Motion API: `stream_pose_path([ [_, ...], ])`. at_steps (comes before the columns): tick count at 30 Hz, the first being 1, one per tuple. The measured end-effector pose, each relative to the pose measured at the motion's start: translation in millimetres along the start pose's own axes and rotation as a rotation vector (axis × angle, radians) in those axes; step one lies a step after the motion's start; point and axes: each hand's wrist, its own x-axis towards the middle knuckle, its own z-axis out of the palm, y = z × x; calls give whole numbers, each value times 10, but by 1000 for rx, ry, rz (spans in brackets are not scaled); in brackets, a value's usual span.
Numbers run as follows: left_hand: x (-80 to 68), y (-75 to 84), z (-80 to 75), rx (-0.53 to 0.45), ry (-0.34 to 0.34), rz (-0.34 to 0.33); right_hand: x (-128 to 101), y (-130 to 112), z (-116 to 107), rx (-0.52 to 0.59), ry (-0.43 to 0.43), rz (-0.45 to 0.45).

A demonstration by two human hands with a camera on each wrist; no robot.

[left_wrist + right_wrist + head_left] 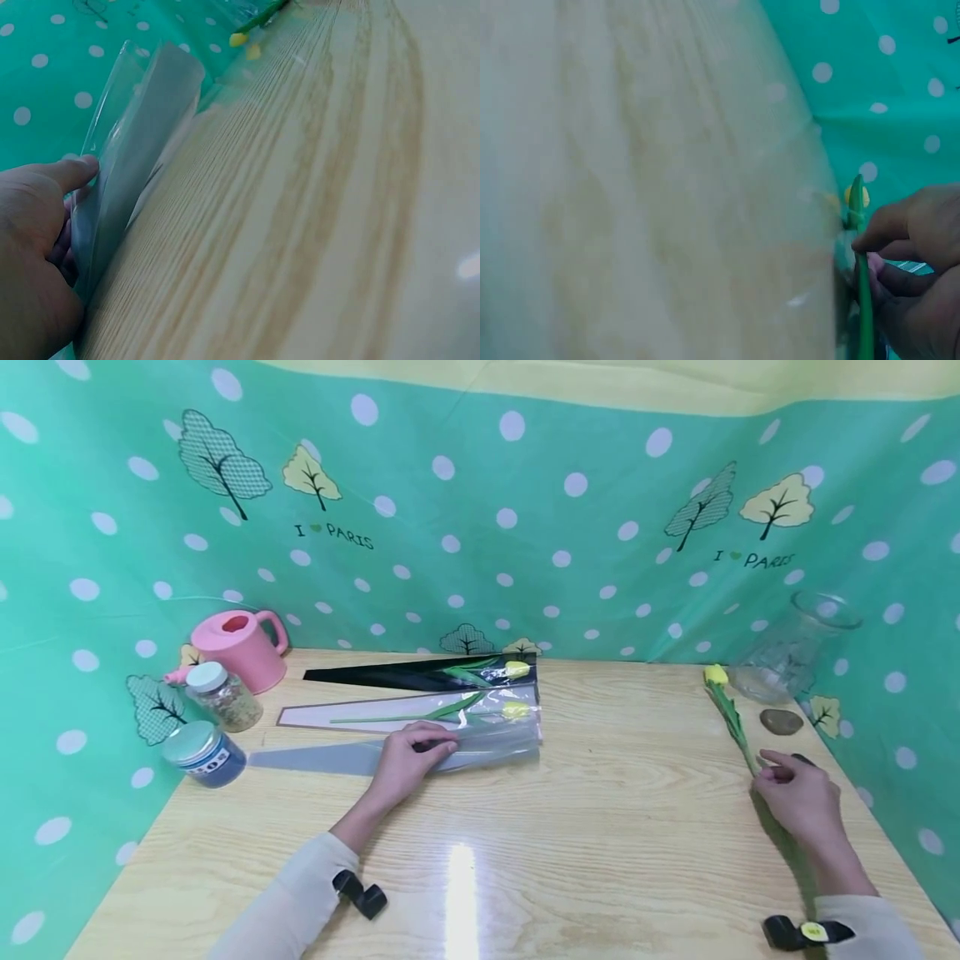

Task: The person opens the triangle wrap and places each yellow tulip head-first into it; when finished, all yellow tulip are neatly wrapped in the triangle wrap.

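Observation:
Toward the right of the table, my right hand [802,797] pinches the stem of a yellow tulip [731,714]. The bloom points away from me; the right wrist view shows the green stem [865,315] between thumb and fingers. My left hand [408,764] grips a grey flower sleeve [315,760] with a clear front, and no flower shows in it. In the left wrist view the sleeve's wide mouth [176,71] is lifted. Behind it lie a white sleeve [300,716] and a black sleeve [375,676], each holding a yellow tulip.
At the left stand a pink watering can [243,652], a jar with a pale lid [228,702] and a blue jar [213,760]. A clear glass vase [780,660] and a brown stone [781,721] are at the right. A green dotted cloth [487,485] hangs behind.

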Motion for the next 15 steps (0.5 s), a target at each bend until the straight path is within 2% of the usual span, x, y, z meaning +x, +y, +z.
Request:
stream_pose_path([
  [5, 0, 23, 3, -2, -2, -3, -55, -131, -21, 178, -105, -12],
  [8, 6, 21, 4, 4, -3, -4, -84, -265, -36, 261, -130, -33],
  [10, 8, 19, 5, 11, -7, 0, -100, -363, -39, 357, -137, -33],
  [13, 5, 13, 7, 23, -12, 4, -118, -507, -28, 693, -160, -6],
  [15, 2, 5, 7, 28, -18, 3, -126, -603, -16, 988, -169, 14],
])
